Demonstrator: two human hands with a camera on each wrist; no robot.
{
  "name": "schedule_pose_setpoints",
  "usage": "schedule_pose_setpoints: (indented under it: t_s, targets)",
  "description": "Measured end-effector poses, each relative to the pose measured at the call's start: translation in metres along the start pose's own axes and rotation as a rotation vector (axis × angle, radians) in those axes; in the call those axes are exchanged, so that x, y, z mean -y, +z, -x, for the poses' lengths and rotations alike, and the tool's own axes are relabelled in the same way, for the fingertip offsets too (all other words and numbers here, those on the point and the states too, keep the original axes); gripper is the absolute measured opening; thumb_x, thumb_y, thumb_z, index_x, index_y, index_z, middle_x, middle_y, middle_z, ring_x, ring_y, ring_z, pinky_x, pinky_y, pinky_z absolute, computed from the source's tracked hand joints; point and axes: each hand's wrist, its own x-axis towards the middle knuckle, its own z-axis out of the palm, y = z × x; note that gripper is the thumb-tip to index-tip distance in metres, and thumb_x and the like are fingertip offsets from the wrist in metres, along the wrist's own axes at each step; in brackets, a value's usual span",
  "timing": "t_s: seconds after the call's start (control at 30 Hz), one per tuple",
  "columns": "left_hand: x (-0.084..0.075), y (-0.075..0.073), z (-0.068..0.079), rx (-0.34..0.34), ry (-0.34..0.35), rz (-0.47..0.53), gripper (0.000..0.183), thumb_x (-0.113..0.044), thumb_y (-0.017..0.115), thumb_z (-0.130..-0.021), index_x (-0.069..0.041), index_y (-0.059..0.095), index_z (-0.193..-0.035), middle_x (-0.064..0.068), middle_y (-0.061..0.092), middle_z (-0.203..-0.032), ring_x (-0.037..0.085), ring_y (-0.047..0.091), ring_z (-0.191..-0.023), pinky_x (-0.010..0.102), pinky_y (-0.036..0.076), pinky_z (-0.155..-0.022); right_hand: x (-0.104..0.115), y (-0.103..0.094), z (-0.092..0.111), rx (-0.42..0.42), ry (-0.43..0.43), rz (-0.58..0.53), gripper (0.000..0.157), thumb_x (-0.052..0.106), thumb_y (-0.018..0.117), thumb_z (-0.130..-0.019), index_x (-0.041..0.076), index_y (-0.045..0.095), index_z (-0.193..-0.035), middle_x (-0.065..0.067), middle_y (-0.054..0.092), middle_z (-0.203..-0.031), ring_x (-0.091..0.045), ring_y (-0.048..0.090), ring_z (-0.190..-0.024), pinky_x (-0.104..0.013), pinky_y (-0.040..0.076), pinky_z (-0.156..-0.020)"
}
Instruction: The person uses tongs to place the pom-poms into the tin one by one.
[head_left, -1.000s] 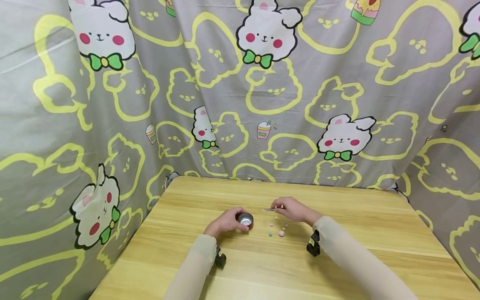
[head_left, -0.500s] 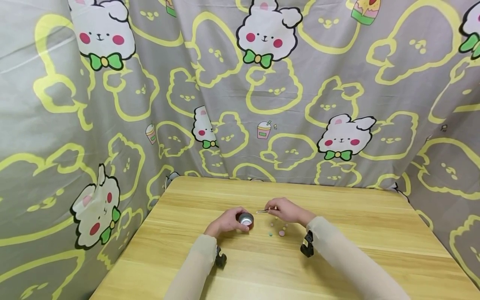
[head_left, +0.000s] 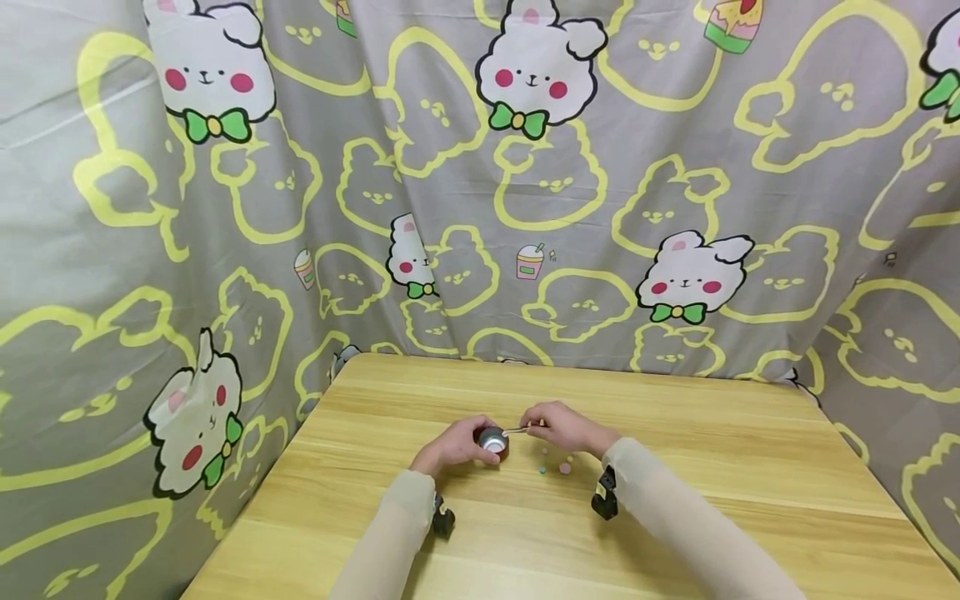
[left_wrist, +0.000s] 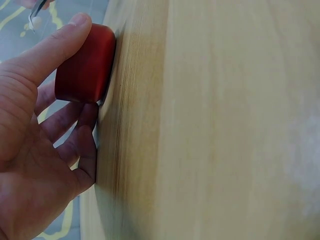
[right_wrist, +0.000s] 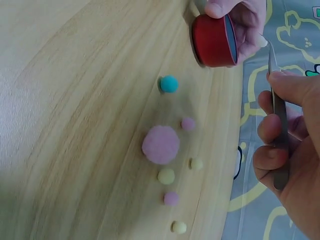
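Note:
My left hand (head_left: 456, 442) grips a small round red tin (right_wrist: 212, 44) that stands on the table with its open top up. Its thumb lies on the near side in the left wrist view, where the red wall (left_wrist: 86, 67) shows. Slim metal tweezers (right_wrist: 280, 120) are pinched in my right hand (head_left: 566, 427), pointing left. At their tip sits a small whitish pom-pom (right_wrist: 262, 41), held by the tin's rim; in the head view I cannot tell whether it is over the opening. The tin's silvery inside (head_left: 493, 445) shows from above.
On the wooden table (head_left: 645, 533) right of the tin lie several loose pom-poms: a blue one (right_wrist: 169, 84), a large pink one (right_wrist: 161, 145), small pink ones (right_wrist: 188, 123) and pale yellow ones (right_wrist: 166, 176). A patterned curtain (head_left: 555, 333) hangs behind the table.
My right hand has moved left with the tweezers, bringing their tip from above the pom-poms to the tin's rim. The left hand and tin stay in place.

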Motion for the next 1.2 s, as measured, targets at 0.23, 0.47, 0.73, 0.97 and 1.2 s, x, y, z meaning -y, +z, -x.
schedule_pose_setpoints:
  t_s: [0.23,0.47,0.73,0.97,1.2]
  targets:
    - [0.0,0.002,0.0,0.005,-0.011,0.005,0.042,-0.017,0.082,-0.075,-0.013,0.061,-0.111,-0.003,0.06,-0.103,0.017,0.055,-0.096,0.037,0.042,-0.086,0.001,0.008,-0.002,-0.002,-0.02,0.003,0.011,0.008,0.059,-0.093,0.009,0.068,-0.099,0.001,0.065,-0.093,-0.01,0.057,-0.081,-0.029,0.047,-0.071]
    - [-0.002,0.001,0.0,0.005,-0.006,0.012,0.042,-0.016,0.081,-0.075,-0.012,0.061,-0.111,-0.001,0.06,-0.103,0.018,0.055,-0.095,0.036,0.043,-0.084,-0.001,0.01,-0.005,0.007,-0.012,0.016,0.01,0.009,0.059,-0.093,0.009,0.068,-0.099,0.002,0.064,-0.092,-0.009,0.056,-0.08,-0.028,0.046,-0.071]
    - [-0.001,0.002,-0.001,0.01,-0.001,-0.001,0.044,-0.018,0.082,-0.074,-0.012,0.061,-0.111,0.0,0.061,-0.102,0.017,0.056,-0.094,0.033,0.043,-0.084,0.002,0.01,-0.006,0.005,0.026,-0.005,0.011,0.008,0.059,-0.093,0.008,0.067,-0.101,0.003,0.064,-0.088,-0.009,0.056,-0.078,-0.028,0.046,-0.069]
    - [-0.001,0.002,-0.001,0.012,0.005,-0.012,0.045,-0.019,0.083,-0.074,-0.012,0.061,-0.113,0.0,0.061,-0.103,0.017,0.056,-0.095,0.032,0.043,-0.084,0.003,0.011,-0.007,0.002,0.057,-0.01,0.012,0.01,0.06,-0.093,0.01,0.067,-0.102,0.006,0.062,-0.086,-0.009,0.055,-0.075,-0.027,0.045,-0.068]
    - [0.0,0.0,-0.001,0.0,-0.008,-0.019,0.044,-0.018,0.082,-0.074,-0.011,0.061,-0.112,0.0,0.061,-0.102,0.017,0.055,-0.095,0.035,0.042,-0.086,0.002,0.006,-0.007,-0.011,0.056,-0.011,0.013,0.011,0.059,-0.093,0.008,0.067,-0.103,0.006,0.061,-0.085,-0.008,0.054,-0.074,-0.028,0.045,-0.066]
